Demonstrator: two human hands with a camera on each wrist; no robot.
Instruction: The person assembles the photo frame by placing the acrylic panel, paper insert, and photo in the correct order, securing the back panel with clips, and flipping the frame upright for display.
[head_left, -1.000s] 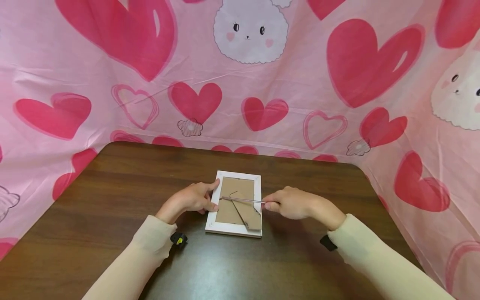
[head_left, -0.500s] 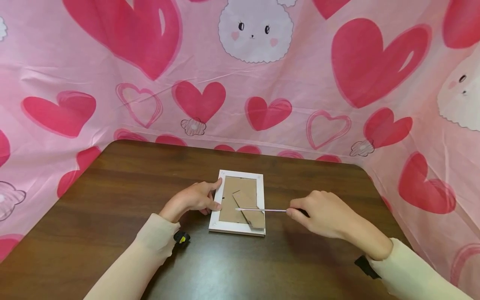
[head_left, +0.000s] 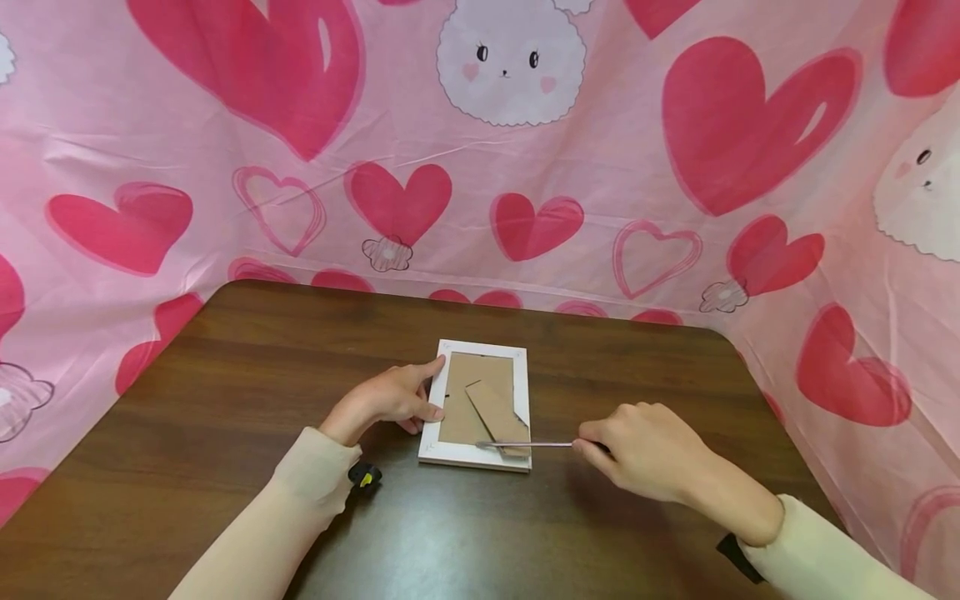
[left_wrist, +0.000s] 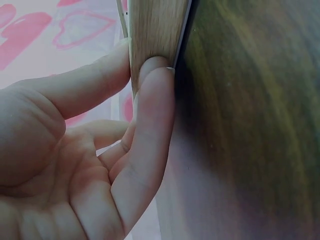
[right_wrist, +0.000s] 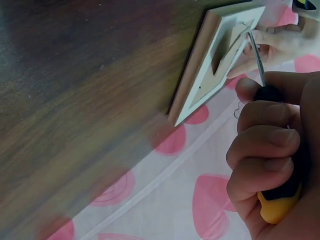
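A white picture frame (head_left: 472,454) lies face down on the table, with a brown backing board (head_left: 480,369) and a slanted easel stand (head_left: 495,412) showing. My left hand (head_left: 390,396) holds the frame's left side; in the left wrist view, curled fingers press its wooden edge (left_wrist: 155,30). My right hand (head_left: 645,450) grips a screwdriver (head_left: 536,444), its black and yellow handle (right_wrist: 275,205) wrapped by the fingers in the right wrist view. The thin metal shaft crosses the stand's lower end, and its tip is over the frame's near border. Whether the tip touches is unclear.
The dark wooden table (head_left: 315,350) extends around the frame on all sides. A pink cloth (head_left: 465,158) with hearts and rabbit faces hangs behind and beside it. A black band (head_left: 365,476) with a yellow mark sits at the left wrist.
My right hand has drawn back to the right and nearer to me. The screwdriver tip has shifted from the backing's left edge to the frame's near border. My left hand keeps its place.
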